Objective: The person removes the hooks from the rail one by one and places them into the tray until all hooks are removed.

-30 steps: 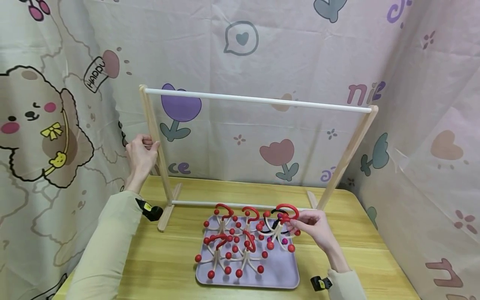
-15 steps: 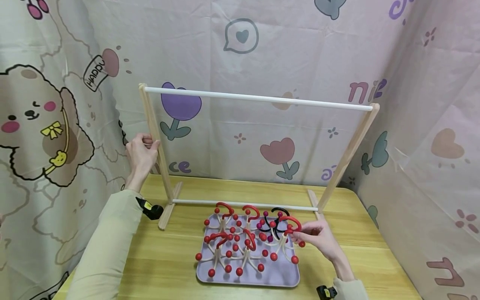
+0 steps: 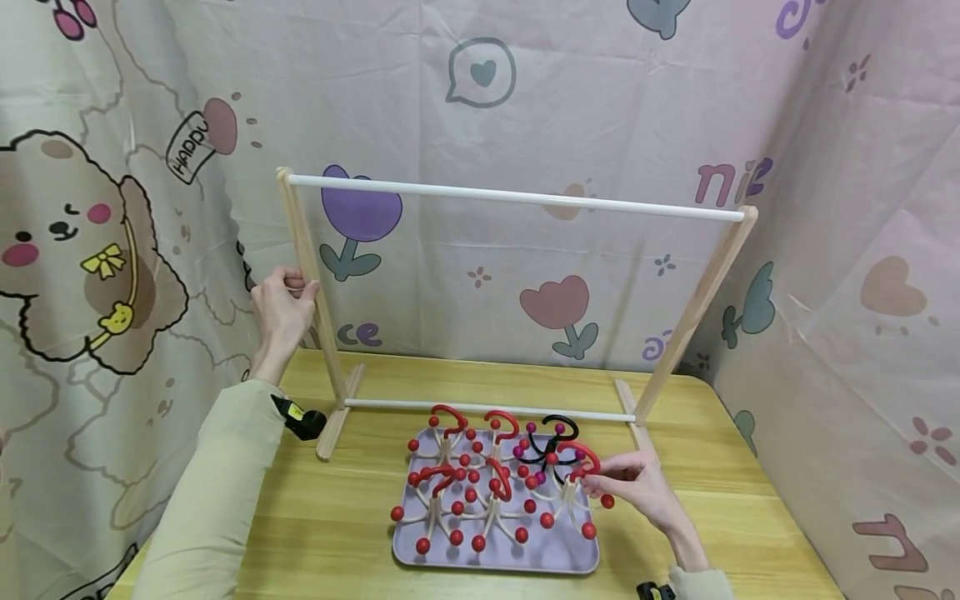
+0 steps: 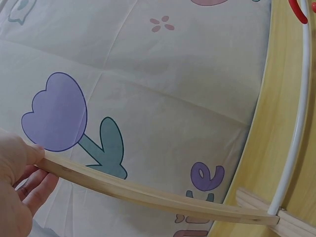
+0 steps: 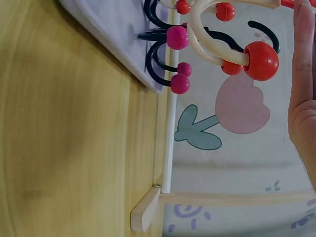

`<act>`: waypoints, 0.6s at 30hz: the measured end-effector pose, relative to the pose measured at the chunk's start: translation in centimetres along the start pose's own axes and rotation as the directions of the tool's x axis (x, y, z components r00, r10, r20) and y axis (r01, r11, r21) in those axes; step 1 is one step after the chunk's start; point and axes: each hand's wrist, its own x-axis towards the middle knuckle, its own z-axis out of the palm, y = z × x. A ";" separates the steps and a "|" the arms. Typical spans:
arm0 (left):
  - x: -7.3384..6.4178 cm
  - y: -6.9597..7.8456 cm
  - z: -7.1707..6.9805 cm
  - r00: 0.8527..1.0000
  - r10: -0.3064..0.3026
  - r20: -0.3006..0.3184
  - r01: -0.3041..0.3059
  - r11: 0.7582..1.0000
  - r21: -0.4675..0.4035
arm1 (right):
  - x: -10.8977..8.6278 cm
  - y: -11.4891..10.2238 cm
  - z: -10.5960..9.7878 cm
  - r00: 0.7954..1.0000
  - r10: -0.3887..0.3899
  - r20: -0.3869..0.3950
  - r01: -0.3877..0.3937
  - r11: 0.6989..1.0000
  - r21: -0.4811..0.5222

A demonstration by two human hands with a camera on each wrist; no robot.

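My left hand (image 3: 283, 312) grips the left wooden post (image 3: 324, 333) of a rack with thumb and fingers, as the left wrist view also shows. At the tray's right side, my right hand (image 3: 633, 483) pinches a cream multi-arm hanger (image 3: 568, 490) just under its red hook. Red balls tip the hanger's curved arms; one red ball (image 5: 261, 61) looms large in the right wrist view. Just behind it on the lilac tray (image 3: 558, 550) sits a black hanger (image 3: 553, 447) with magenta balls. Whether the held hanger touches the tray, I cannot tell.
Several other cream hangers with red hooks, one of them a front hanger (image 3: 495, 508), stand close together on the tray's left and middle. The rack's white top rail (image 3: 517, 197) spans above; its lower rail (image 3: 480, 407) runs behind the tray. A patterned curtain (image 3: 480, 125) surrounds the table.
My right hand has brought the cream hanger towards the front and slightly right, away from the black hanger, which now shows more fully. The left hand keeps its place on the post.
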 end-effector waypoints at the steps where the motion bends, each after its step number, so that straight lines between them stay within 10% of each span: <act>1: 0.0 0.0 0.0 1.000 0.001 -0.001 -0.001 1.000 0.001 | 0.0 0.1 0.0 1.000 0.003 -0.001 -0.003 1.000 -0.005; 18: 0.0 -0.2 0.1 1.000 -0.011 0.002 0.011 1.000 0.016 | -0.7 1.7 0.2 0.997 0.073 -0.007 -0.074 0.997 -0.006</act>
